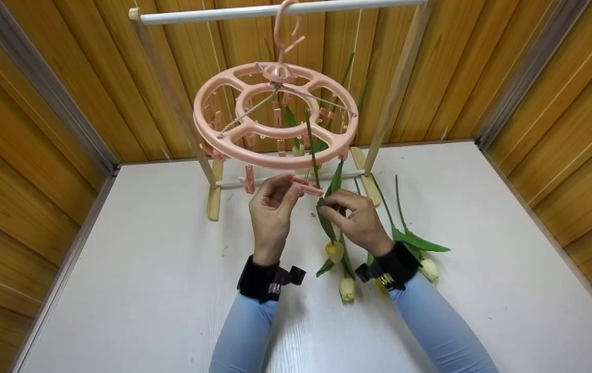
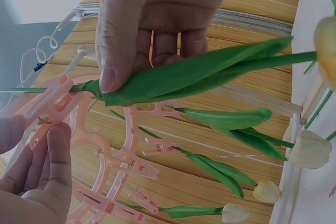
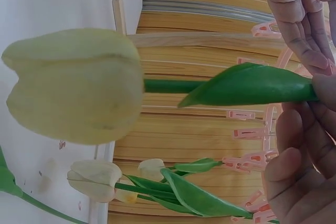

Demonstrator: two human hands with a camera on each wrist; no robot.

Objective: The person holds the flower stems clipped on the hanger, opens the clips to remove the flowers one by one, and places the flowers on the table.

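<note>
A pink round clip hanger (image 1: pixel 275 111) hangs from the white rod (image 1: pixel 213 14) of a wooden rack. My left hand (image 1: pixel 291 191) pinches one of its pink clips (image 1: pixel 306 186), also seen as the clip (image 2: pixel 52 106) in the left wrist view. My right hand (image 1: pixel 330 207) grips a tulip (image 1: pixel 334 251) upside down by its stem and leaf (image 2: pixel 199 74), with the stem end at that clip. Its yellow bloom (image 3: pixel 73 85) hangs below the hand.
Two more tulips (image 1: pixel 347 288) (image 1: pixel 429 269) lie on the white table (image 1: pixel 145 269) by my right wrist. Other tulips (image 2: pixel 310 148) hang clipped on the hanger's far side. Wooden walls close in the back and both sides.
</note>
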